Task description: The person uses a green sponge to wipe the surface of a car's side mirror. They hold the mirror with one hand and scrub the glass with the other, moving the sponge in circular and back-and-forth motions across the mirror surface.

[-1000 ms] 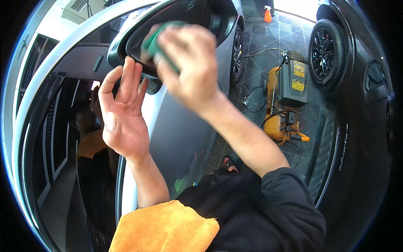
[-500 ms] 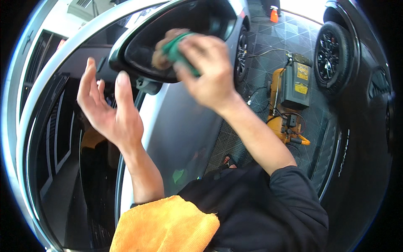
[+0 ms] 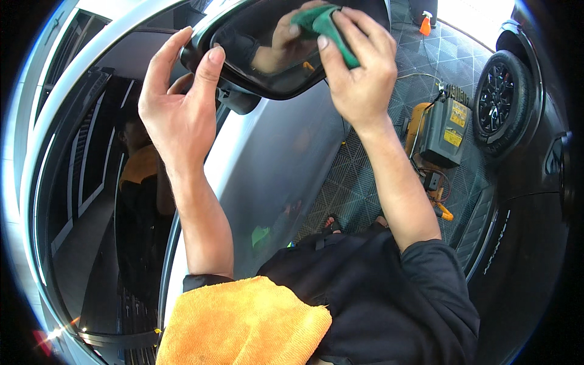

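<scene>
The side mirror (image 3: pixel 277 92) of a silver-grey car is at the top of the view, its dark glass reflecting my hand and cloth. My left hand (image 3: pixel 182 115) grips the mirror's inner end, thumb on the glass side and fingers round the housing. Toward the outer end, my right hand (image 3: pixel 365 79) presses a folded green cloth (image 3: pixel 344 50) against the glass. An orange towel (image 3: pixel 243 322) is draped over my upper left side, by the left sleeve.
The silver-grey car's door (image 3: pixel 267 164) and dark side window (image 3: pixel 140 231) stand close in front. At right are a yellow-and-grey wheeled machine (image 3: pixel 447 131) with hoses, a black car (image 3: pixel 529 231), and farther off an orange spray bottle (image 3: pixel 426 25) on the tiled floor.
My left hand has moved up from beside the mirror and taken hold of its inner end. The right hand has carried the green cloth rightward across the glass to its outer end.
</scene>
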### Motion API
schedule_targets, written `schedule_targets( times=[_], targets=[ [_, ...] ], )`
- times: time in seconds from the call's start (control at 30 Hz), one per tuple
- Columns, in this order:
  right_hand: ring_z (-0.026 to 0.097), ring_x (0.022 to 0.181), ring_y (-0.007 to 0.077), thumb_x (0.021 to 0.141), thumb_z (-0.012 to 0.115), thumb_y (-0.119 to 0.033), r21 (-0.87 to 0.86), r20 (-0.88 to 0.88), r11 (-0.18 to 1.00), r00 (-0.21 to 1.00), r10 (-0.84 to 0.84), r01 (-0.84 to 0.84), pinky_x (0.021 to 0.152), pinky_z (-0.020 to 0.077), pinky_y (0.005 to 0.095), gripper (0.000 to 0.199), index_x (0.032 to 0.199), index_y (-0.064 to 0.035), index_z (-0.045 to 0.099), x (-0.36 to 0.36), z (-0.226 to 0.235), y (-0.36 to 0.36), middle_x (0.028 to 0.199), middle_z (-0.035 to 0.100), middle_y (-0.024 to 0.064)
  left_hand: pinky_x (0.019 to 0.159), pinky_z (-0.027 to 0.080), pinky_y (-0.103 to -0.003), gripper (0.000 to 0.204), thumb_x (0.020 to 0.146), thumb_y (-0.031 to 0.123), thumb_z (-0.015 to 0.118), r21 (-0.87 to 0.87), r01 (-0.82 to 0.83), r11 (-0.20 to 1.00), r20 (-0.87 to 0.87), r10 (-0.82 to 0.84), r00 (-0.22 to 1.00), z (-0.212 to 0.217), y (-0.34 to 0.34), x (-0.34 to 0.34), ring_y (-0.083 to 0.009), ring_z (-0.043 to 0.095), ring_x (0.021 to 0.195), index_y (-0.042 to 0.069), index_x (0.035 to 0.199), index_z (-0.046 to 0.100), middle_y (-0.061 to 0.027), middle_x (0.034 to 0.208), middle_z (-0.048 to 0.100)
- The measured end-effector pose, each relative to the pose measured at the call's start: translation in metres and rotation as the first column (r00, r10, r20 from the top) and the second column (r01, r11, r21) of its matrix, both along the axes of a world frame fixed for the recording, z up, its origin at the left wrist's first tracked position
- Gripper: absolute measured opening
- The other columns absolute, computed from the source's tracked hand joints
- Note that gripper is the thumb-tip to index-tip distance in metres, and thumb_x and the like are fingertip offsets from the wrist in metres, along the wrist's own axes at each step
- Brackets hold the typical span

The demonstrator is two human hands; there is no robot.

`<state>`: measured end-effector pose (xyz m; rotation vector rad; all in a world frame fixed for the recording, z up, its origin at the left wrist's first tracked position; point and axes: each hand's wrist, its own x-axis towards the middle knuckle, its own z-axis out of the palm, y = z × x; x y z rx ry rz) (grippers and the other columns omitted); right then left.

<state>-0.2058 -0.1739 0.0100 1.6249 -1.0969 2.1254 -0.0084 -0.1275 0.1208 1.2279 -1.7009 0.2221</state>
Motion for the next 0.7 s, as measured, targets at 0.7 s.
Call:
schedule_targets(
  times=[0.7],
  targets=[
    [0.056, 0.124, 0.0335, 0.079, 0.075, -0.007, -0.072, -0.312, 0.997, 0.950, -0.010, -0.013, 0.110, 0.0427, 0.0460, 0.036, 0.115, -0.0008, 0.075, 0.052, 0.022, 0.018, 0.126, 0.067, 0.0141, 0.087, 0.062, -0.032, 0.041, 0.095, 0.032, 0.078, -0.100, 0.126, 0.987, 0.114, -0.114, 0.987, -0.002, -0.020, 0.011, -0.0193, 0.076, 0.098, 0.005, 0.125, 0.070, -0.0123, 0.110, 0.077]
  ],
)
